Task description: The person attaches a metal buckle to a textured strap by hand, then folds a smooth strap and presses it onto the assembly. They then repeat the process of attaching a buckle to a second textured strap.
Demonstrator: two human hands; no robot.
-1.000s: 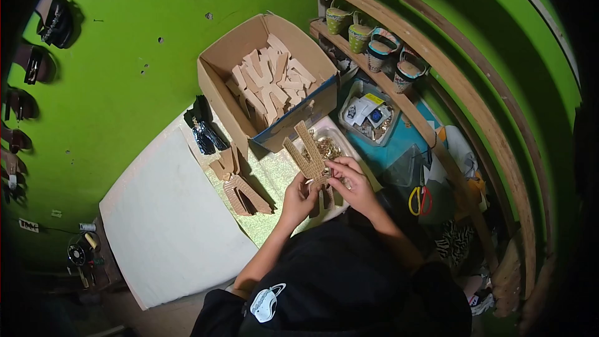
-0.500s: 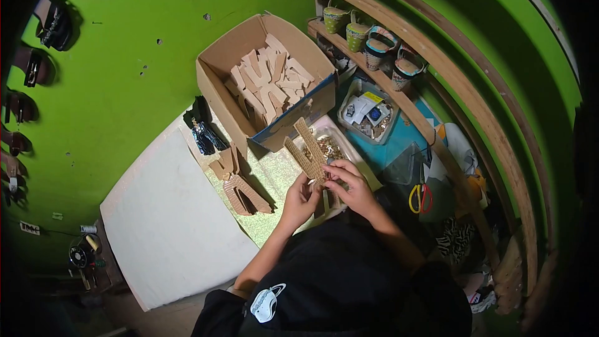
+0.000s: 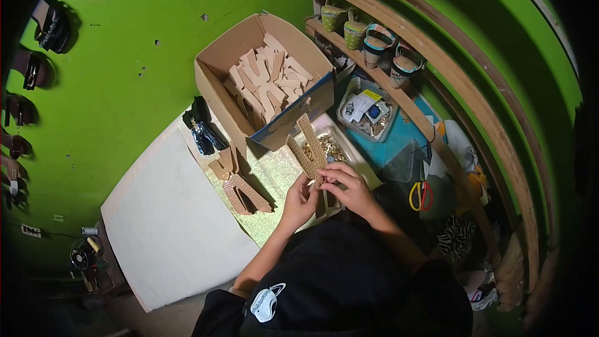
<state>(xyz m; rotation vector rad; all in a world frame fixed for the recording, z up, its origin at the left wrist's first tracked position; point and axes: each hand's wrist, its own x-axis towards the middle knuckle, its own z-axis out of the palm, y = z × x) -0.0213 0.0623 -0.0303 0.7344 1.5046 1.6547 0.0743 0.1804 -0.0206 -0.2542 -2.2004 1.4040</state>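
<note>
Both my hands hold a tan, woven-textured V-shaped sandal strap (image 3: 314,143), its two arms pointing up and away from me. My left hand (image 3: 298,205) pinches the narrow joined end from the left. From the right, the fingers of my right hand (image 3: 350,192) close on the same end; any small part between the fingertips is too small to make out. Behind the strap stands a clear plastic tray (image 3: 354,165) with gold-coloured metal pieces (image 3: 331,147), partly hidden by my hands. Left of my hands lies a stack of similar tan straps (image 3: 240,190).
A cardboard box (image 3: 293,118) holds many beige strap pieces (image 3: 268,78). Dark shiny straps (image 3: 206,137) lie near a white board (image 3: 178,231). To the right are another plastic tub (image 3: 368,112), scissors (image 3: 420,196) and a curved wooden rack (image 3: 462,43). Sandals (image 3: 53,28) hang on the green wall.
My hands stay in nearly the same place, with small finger movements at the strap's joined end. The strap has tilted slightly.
</note>
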